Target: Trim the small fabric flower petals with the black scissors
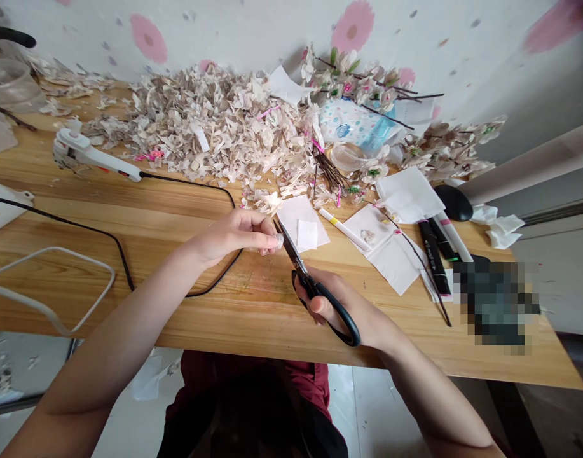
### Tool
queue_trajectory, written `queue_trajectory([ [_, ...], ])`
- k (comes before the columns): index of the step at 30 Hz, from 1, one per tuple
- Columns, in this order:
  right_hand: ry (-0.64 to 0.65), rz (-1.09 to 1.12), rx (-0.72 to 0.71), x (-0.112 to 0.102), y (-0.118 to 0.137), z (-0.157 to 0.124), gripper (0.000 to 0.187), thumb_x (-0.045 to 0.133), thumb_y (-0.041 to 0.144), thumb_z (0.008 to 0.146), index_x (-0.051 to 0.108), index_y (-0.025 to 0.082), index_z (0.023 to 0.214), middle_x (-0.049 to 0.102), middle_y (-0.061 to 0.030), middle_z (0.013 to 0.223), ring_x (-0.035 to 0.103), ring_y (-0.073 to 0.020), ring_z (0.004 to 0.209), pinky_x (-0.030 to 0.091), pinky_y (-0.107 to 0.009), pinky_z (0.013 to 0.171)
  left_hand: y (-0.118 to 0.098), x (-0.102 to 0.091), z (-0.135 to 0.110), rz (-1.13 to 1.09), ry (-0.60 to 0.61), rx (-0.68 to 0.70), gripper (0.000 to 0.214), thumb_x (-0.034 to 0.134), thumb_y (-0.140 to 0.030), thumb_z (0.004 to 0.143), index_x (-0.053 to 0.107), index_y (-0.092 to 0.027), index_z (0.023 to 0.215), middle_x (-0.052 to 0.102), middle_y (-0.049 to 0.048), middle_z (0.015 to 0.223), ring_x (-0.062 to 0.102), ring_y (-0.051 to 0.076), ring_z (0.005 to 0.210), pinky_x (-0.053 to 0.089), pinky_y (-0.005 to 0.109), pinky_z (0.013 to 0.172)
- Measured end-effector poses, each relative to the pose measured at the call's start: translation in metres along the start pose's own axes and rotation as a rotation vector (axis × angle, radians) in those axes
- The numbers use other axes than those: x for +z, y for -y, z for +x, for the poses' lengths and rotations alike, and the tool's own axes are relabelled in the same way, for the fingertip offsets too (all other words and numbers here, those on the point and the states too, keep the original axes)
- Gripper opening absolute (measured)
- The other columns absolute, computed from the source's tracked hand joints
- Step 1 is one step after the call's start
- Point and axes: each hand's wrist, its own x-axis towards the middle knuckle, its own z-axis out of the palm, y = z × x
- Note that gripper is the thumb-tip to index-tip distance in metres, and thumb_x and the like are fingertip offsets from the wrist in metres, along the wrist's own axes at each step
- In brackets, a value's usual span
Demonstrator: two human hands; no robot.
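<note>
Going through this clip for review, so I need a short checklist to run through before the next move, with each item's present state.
1. Right hand gripping the black-handled scissors: ok.
2. Left hand pinching the small white scrap: ok.
3. Scissor blades clear of the left fingertips: not ok, they sit right beside them.
4. Black cable away from the hands: not ok, it runs beneath the left hand.
5. White tissue square lying flat beside the blades: ok.
6. Hot glue gun switched off: cannot tell.
</note>
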Motion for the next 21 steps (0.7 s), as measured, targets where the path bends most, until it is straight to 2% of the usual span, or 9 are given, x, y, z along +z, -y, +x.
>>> queue_trajectory([
  [4,-0.053,0.021,0.008,0.001,0.001,0.002,0.058,0.041,0.077,0.082,0.045,0.02,0.073,0.045,0.0031,0.059,0.04,-0.0116,0.052,0.032,-0.025,0.05,0.001,-0.001,-0.001,0.006,-0.001,0.01,0.019,0.074,-0.028,0.068,0.063,-0.015,0.059,0.063,-0.0004,0.06,0.052,0.009,0.056,0.043,0.022,0.058],
  [8,-0.238,0.066,0.069,0.004,0.002,0.007,0.05,0.049,0.066,0.088,0.044,0.02,0.07,0.043,0.0056,0.052,0.038,-0.0097,0.047,0.031,-0.024,0.048,0.003,0.003,-0.001,0.122,-0.056,0.022,0.018,0.073,-0.028,0.072,0.064,-0.015,0.065,0.064,0.0,0.065,0.056,0.01,0.061,0.045,0.022,0.061],
  [13,-0.438,0.226,0.089,0.0,0.0,0.015,0.04,0.068,0.055,0.079,0.055,0.017,0.082,0.052,0.0039,0.06,0.051,-0.0114,0.051,0.043,-0.025,0.051,0.007,0.014,-0.001,0.346,-0.059,0.049,0.02,0.071,-0.034,0.076,0.065,-0.015,0.072,0.067,0.0016,0.072,0.059,0.013,0.065,0.046,0.023,0.061],
  [16,-0.455,0.265,0.06,-0.002,-0.002,0.017,0.037,0.071,0.051,0.077,0.059,0.017,0.087,0.055,0.003,0.064,0.052,-0.0112,0.053,0.045,-0.025,0.053,0.01,0.018,-0.001,0.415,-0.005,0.074,0.019,0.069,-0.033,0.077,0.064,-0.016,0.073,0.067,0.0015,0.071,0.06,0.014,0.067,0.048,0.024,0.063],
  [21,-0.401,0.252,0.049,0.0,-0.003,0.019,0.033,0.073,0.046,0.076,0.058,0.016,0.081,0.053,0.004,0.064,0.048,-0.0091,0.054,0.041,-0.022,0.051,0.014,0.022,0.0,0.413,0.06,0.064,0.014,0.068,-0.029,0.077,0.063,-0.016,0.074,0.067,0.0018,0.074,0.062,0.014,0.07,0.05,0.026,0.069],
])
